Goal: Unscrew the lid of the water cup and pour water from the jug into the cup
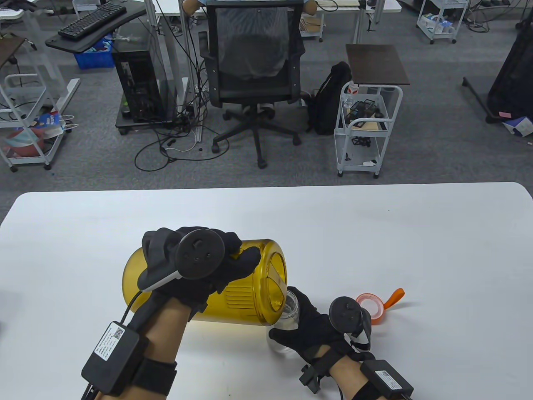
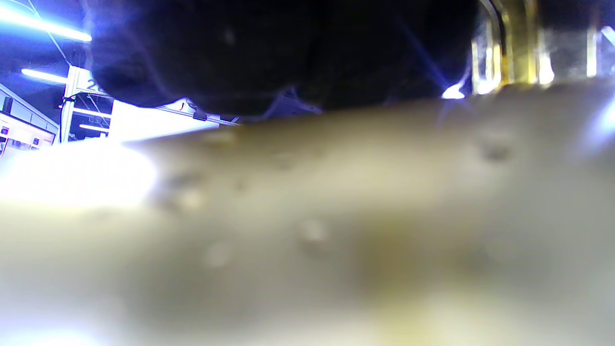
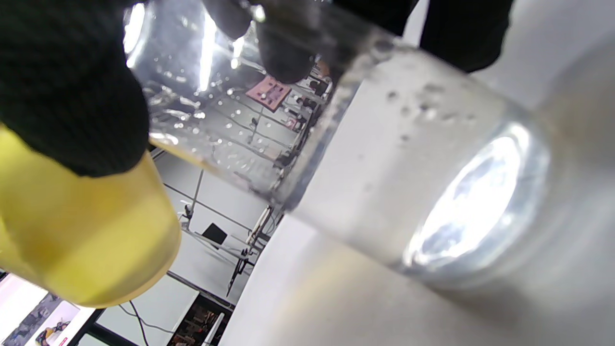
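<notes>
Jug [image 1: 233, 287], amber and translucent, is tipped on its side above the table [image 1: 374, 233], its lidded end toward the cup [image 1: 289, 310]. The left hand [image 1: 208, 262] grips the jug from above: fingers [image 1: 245, 260] curl over the upper wall near the lidded end, and the tracker [image 1: 199, 254] sits on the back of the hand. In the left wrist view the jug wall [image 2: 336, 216] fills most of the frame as a blur, with the dark glove [image 2: 288, 48] above it; finger detail cannot be told there.

The cup is clear glass and open-topped. Its mouth lies directly under the lowered rim of the jug, just right of the left-hand grip. The right hand [image 1: 310, 329] holds the cup, fingers wrapped round its wall from the right side, thumb toward the near side. In the right wrist view gloved fingertips [image 3: 283, 53] press against the cup wall [image 3: 408, 158], droplets cling to the glass, and the jug [image 3: 86, 240] shows yellow at the left, close beside the cup. The cup base is at the table surface; whether it is lifted slightly cannot be told.

The lid [image 1: 372, 306], orange with a loop strap, lies flat on the table just right of the right hand, apart from the cup.
</notes>
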`<state>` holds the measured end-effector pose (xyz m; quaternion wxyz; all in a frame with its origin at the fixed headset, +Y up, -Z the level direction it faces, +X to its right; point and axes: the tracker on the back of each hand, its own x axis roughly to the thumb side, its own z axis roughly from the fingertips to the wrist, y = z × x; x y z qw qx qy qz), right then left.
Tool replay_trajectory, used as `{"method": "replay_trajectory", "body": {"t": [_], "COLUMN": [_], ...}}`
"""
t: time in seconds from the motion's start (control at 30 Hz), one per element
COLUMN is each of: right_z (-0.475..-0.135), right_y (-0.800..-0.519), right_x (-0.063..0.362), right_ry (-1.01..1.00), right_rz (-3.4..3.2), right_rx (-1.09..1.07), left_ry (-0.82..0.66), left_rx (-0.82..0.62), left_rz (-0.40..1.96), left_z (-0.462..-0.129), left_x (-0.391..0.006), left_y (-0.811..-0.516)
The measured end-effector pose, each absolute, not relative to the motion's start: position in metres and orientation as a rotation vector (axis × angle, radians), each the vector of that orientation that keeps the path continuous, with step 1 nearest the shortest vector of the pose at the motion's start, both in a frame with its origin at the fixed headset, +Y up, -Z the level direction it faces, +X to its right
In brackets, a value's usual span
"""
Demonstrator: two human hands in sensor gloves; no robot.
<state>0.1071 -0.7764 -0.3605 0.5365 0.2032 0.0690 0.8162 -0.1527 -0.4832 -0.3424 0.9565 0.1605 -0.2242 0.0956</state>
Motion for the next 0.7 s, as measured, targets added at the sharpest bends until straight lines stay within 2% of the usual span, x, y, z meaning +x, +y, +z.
{"method": "replay_trajectory", "body": {"t": [0.7], "right_z": [-0.3608], "right_y": [-0.7762], "right_x": [0.1075], "right_ry": [0.165], "right_rz": [1.946], "right_rx": [0.481], "left_ry": [-0.456], "left_rx": [0.331], "left_rz": [0.184], "left_z": [-0.3407], "left_x": [-0.1497], "left_y": [-0.4833]}}
